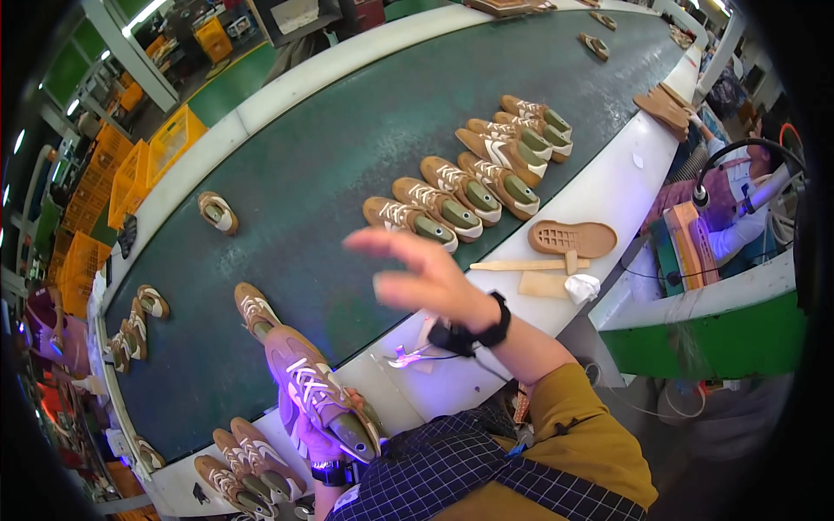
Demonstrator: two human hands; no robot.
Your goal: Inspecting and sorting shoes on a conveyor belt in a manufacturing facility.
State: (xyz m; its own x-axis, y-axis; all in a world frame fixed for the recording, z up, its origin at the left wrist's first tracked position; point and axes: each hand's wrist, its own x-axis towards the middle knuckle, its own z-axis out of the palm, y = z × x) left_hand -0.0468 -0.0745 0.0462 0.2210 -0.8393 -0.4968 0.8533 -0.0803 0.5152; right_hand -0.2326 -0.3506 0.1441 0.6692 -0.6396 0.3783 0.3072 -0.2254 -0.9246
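Observation:
My left hand (pixel 320 441) is wrapped around a tan sneaker (pixel 300 378) with white laces and a green last inside, its toe pointing up and away from me. Part of another shoe seems to show beside its heel, but I cannot tell whether the hand holds that too. Just beyond its toe, a similar sneaker (pixel 254 308) lies on the green conveyor belt (pixel 304 165). Raised above the near edge of the belt, my right hand (pixel 426 276) is empty, fingers stretched and slightly blurred. The closest shoes to it are a row of tan sneakers (pixel 426 204) on lasts.
Several sneakers (pixel 248 460) stand at the near left edge. On the white ledge lie a tan sole (pixel 573 236), a wooden-handled hammer (pixel 512 265), crumpled white material (pixel 582 288) and a shiny metal tool (pixel 407 357). A co-worker (pixel 738 187) sits at the right. Yellow crates (pixel 174 143) stand beyond the belt.

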